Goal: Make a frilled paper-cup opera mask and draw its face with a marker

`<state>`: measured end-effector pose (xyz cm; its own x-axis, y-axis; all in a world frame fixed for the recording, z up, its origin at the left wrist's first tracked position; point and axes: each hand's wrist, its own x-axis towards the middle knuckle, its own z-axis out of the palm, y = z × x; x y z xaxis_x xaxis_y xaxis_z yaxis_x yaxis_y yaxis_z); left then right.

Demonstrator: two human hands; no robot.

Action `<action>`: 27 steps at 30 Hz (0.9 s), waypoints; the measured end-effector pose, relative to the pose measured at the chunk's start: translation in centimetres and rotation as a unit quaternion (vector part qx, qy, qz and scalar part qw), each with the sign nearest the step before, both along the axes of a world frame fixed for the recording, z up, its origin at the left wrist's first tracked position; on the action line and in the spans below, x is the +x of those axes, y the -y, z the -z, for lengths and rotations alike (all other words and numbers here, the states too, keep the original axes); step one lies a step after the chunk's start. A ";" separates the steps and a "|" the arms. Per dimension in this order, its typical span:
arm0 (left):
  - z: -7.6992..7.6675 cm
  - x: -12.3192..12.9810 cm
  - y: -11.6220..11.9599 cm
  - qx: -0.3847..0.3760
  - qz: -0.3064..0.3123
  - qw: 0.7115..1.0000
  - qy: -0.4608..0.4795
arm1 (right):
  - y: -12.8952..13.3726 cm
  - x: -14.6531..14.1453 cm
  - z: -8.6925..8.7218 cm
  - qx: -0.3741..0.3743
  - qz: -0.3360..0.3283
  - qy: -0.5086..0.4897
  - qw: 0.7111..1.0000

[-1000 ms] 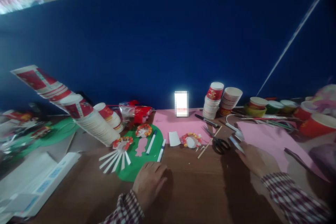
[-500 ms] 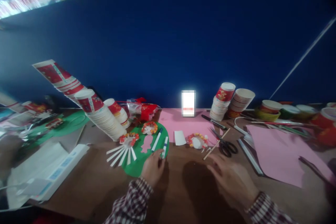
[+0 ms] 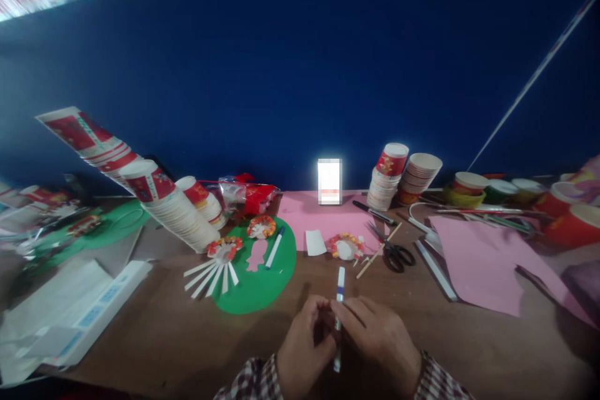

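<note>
In front of me a white marker (image 3: 340,284) with a blue band points away from me, between my two hands. My left hand (image 3: 304,344) is curled, its thumb and fingers closed at the marker's left side. My right hand (image 3: 382,334) has its fingertips over the marker's middle, gripping it from the right. Beyond my hands lies a ring-shaped craft piece (image 3: 347,246) with red and orange edging, beside a small white paper piece (image 3: 315,242). A green paper sheet (image 3: 276,294) to the left carries a second marker (image 3: 275,248) and a pink paper cutout (image 3: 257,255).
Leaning stacks of paper cups (image 3: 180,219) stand at left, more cup stacks (image 3: 379,190) at the back. Black scissors (image 3: 398,256) and a thin wooden stick (image 3: 368,267) lie right of the craft ring. Pink paper (image 3: 473,262) lies at right, a white power strip (image 3: 103,312) at left.
The banded marker has left the green sheet and is now between my hands. My left hand moved right and nearer to me; my right hand moved left to meet it. The view shifted slightly.
</note>
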<state>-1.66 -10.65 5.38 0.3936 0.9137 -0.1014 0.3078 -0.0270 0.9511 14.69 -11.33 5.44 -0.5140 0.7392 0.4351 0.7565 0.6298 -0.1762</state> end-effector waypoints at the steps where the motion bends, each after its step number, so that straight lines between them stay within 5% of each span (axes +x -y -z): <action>1: 0.1 0.1 0.1 -0.004 0.009 1.000 0.007 | 0.2 0.2 -0.1 0.012 0.008 -0.013 1.000; 5: -0.1 -0.3 -0.4 0.052 -0.001 0.998 -0.023 | 1.0 0.8 -0.2 0.009 0.043 -0.131 0.990; 7: -0.7 -0.9 -1.3 0.165 -0.021 0.982 -0.092 | 1.3 1.0 -0.4 -0.069 0.069 -0.234 0.967; 10: -1.7 -1.6 -2.8 0.315 0.076 0.925 -0.197 | 1.8 1.0 -1.0 -0.200 0.119 -0.349 0.908; 17: -2.0 -1.3 -3.0 0.354 0.153 0.885 -0.260 | 2.9 0.9 -1.0 -0.267 0.159 -0.458 0.833; 22: -1.0 -3.2 -3.0 0.330 0.124 0.887 -0.299 | 2.7 2.9 0.1 -0.242 0.232 -0.645 0.687; 27: -0.1 -5.1 -6.0 0.349 0.060 0.867 -0.350 | 1.1 4.3 -0.4 -0.280 0.264 -0.737 0.556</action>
